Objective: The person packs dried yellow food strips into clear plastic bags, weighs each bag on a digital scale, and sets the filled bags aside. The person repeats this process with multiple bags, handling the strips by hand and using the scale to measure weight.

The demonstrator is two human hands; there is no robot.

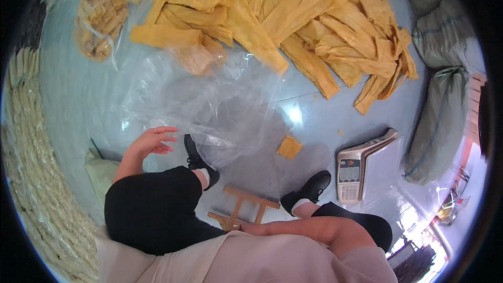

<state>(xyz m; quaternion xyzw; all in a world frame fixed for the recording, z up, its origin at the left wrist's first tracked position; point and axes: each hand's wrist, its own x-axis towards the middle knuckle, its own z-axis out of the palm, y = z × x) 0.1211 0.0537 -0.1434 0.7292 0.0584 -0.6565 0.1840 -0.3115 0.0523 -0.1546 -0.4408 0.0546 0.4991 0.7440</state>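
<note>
My left hand [157,140] is raised above my left knee, fingers apart and holding nothing. Just beyond it a clear plastic bag [220,102] is spread across the floor, its near end by my left shoe. The bag's far edge lies over the ends of some long yellow sheets [251,31], which look like dried tofu skin and form a wide heap. My right forearm crosses my lap towards a small wooden stool [251,197]. Little of my right hand [246,228] shows beside the stool, and its fingers are hidden.
A small square yellow piece [289,147] lies between the bag and a digital scale [365,171] at right. Filled clear bags [101,23] sit at the upper left. Large woven sacks [438,122] line the right side. Packed pale goods [35,141] line the left.
</note>
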